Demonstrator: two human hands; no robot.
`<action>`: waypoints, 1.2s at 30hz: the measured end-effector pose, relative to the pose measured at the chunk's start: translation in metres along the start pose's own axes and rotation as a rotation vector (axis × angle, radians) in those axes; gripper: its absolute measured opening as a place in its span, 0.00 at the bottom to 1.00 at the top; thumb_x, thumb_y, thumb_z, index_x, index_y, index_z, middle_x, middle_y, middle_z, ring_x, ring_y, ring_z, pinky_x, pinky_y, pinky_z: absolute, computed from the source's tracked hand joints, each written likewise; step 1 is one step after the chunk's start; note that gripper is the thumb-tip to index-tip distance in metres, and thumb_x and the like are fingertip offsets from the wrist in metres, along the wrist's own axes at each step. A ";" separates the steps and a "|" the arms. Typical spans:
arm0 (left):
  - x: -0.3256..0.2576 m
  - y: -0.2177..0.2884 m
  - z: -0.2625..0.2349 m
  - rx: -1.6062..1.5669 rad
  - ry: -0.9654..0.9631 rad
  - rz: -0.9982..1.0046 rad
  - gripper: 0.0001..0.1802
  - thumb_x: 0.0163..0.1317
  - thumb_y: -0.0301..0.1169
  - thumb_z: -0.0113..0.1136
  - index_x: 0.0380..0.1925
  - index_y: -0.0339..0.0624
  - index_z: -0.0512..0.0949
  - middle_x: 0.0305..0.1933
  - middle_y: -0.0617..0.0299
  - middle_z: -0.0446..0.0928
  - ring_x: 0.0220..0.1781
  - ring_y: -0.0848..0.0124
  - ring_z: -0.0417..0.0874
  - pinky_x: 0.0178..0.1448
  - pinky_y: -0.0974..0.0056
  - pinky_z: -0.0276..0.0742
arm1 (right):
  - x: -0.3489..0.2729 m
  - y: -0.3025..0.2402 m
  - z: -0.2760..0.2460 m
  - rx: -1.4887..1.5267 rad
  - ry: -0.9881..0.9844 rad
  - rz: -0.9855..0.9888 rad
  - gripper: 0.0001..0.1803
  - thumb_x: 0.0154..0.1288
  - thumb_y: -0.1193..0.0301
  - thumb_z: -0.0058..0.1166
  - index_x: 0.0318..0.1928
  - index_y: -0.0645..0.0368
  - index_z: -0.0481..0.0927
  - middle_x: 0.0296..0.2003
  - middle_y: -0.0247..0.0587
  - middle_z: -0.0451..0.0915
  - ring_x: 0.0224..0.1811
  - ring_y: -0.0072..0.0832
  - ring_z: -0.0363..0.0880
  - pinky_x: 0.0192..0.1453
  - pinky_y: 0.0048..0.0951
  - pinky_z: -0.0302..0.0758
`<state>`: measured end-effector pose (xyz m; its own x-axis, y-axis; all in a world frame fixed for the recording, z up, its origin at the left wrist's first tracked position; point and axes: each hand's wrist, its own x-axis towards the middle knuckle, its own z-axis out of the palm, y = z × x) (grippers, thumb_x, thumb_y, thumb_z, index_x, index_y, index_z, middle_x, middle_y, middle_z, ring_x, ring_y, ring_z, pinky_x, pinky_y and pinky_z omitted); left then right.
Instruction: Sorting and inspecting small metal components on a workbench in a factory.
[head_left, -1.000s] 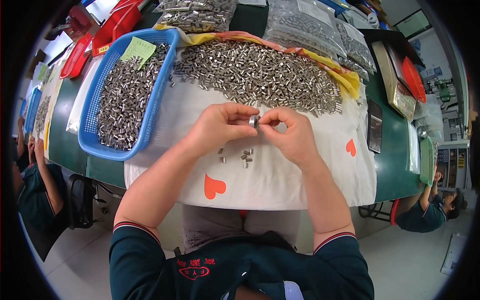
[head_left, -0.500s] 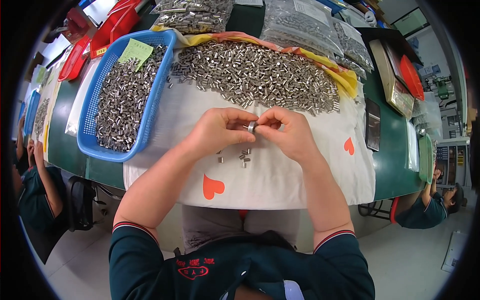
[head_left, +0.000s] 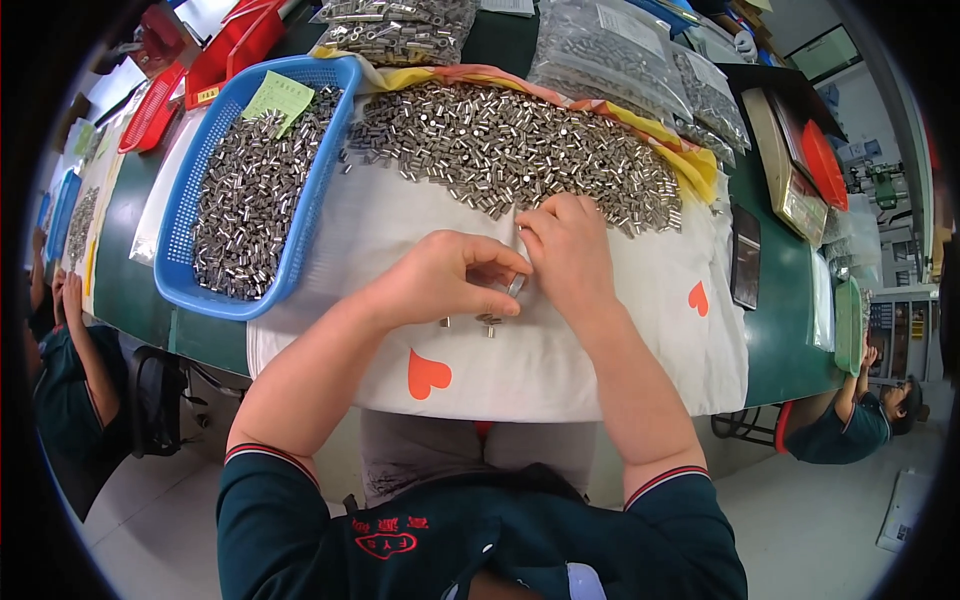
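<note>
My left hand (head_left: pixel 437 278) is closed over the white cloth, its thumb and fingers pinching a small shiny metal ring (head_left: pixel 516 284). Up and to the right of it, at the near edge of a heap of short metal cylinders (head_left: pixel 540 135), is my right hand (head_left: pixel 568 248). Its fingertips are pressed together, and whatever they hold is too small to name. Below the left hand a few loose cylinders (head_left: pixel 490 321) lie on the cloth, partly covered by the fingers.
A blue perforated basket (head_left: pixel 170 272) full of cylinders stands left, with a yellow-green note on top. Clear bags of metal parts (head_left: pixel 600 55) lie behind the heap. A dark flat phone-like object (head_left: pixel 745 255) rests right of the white cloth (head_left: pixel 560 385). Other people sit at both sides.
My hands have come apart. The left keeps the ring and has dropped slightly toward me; the right has let go of it and moved up toward the heap.
</note>
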<state>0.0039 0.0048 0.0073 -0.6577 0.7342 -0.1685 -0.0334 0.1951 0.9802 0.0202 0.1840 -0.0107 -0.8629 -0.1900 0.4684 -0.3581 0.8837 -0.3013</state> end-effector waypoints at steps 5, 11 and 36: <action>0.004 -0.006 0.000 -0.077 0.064 -0.004 0.20 0.45 0.25 0.67 0.41 0.38 0.77 0.32 0.65 0.77 0.35 0.81 0.75 0.41 0.73 0.73 | -0.003 0.000 0.000 -0.055 -0.056 -0.006 0.04 0.45 0.73 0.57 0.24 0.56 0.75 0.27 0.34 0.71 0.36 0.33 0.69 0.41 0.34 0.66; 0.008 -0.011 -0.003 -0.276 0.112 0.030 0.18 0.48 0.23 0.65 0.42 0.36 0.76 0.35 0.66 0.76 0.36 0.82 0.75 0.42 0.75 0.73 | -0.001 0.003 -0.006 0.101 -0.079 0.023 0.03 0.47 0.75 0.56 0.25 0.58 0.76 0.26 0.35 0.74 0.32 0.30 0.72 0.39 0.32 0.69; 0.007 -0.011 -0.001 -0.258 0.173 -0.030 0.19 0.48 0.21 0.64 0.43 0.34 0.75 0.31 0.66 0.76 0.33 0.82 0.74 0.38 0.76 0.72 | -0.002 -0.005 -0.033 0.832 -0.340 0.415 0.05 0.49 0.79 0.57 0.30 0.62 0.77 0.26 0.30 0.77 0.27 0.18 0.71 0.33 0.20 0.69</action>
<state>-0.0011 0.0070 -0.0043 -0.7709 0.6050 -0.1992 -0.2299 0.0274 0.9728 0.0354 0.1937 0.0170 -0.9864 -0.1612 -0.0309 -0.0280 0.3509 -0.9360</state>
